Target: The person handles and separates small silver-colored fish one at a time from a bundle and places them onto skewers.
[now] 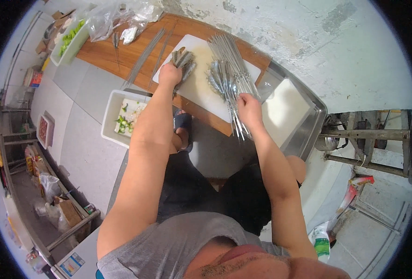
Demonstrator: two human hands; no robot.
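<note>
On the white cutting board, my left hand is closed at the near side of a bunch of grey shrimp or small fish. My right hand has its fingers curled at the near ends of a bundle of thin metal skewers. Grey skewered pieces, like those at my left hand, lie beside that bundle, and their skewers stick out over the board's near edge. My fingers partly hide what each hand grips. More metal skewers lie on the wooden tabletop left of the board.
A white bin with cut green peppers is below my left hand. Another tub of green peppers stands at far left, near plastic bags. To the right, a metal tray holds a white slab; a wall borders the table's far side.
</note>
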